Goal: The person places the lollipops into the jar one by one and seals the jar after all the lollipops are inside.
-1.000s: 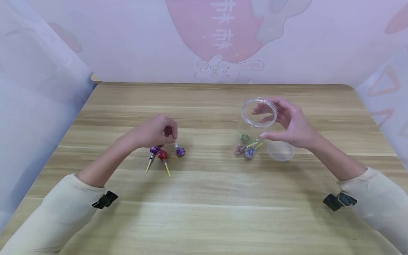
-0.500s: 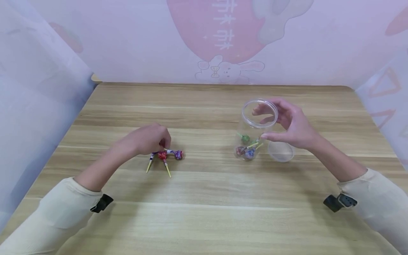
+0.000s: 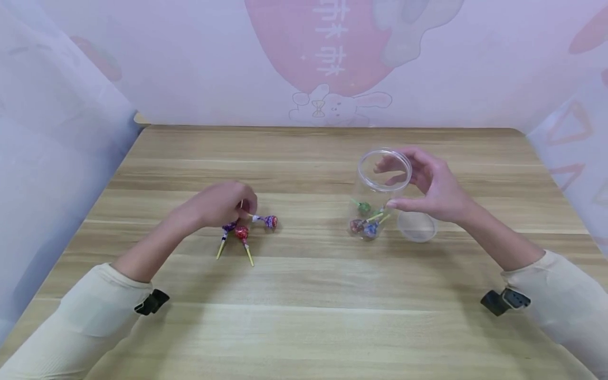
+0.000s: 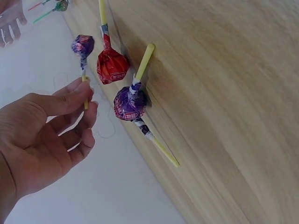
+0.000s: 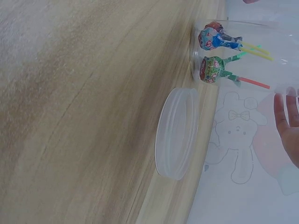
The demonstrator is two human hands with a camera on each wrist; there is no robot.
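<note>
Right now the left hand (image 3: 223, 205) is pinching a purple lollipop (image 3: 269, 221) by its thin stick above the worktop (image 3: 304, 295), while the right hand (image 3: 434, 187) is gripping the jar (image 3: 377, 192), so the lollipop is risking slipping free.

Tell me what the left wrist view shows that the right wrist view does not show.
Only the left wrist view shows the left hand pinching a purple lollipop by its stick, with a red lollipop and another purple one lying beside. Only the right wrist view shows the loose lid and the jar with lollipops inside. Both show the wooden table.
</note>
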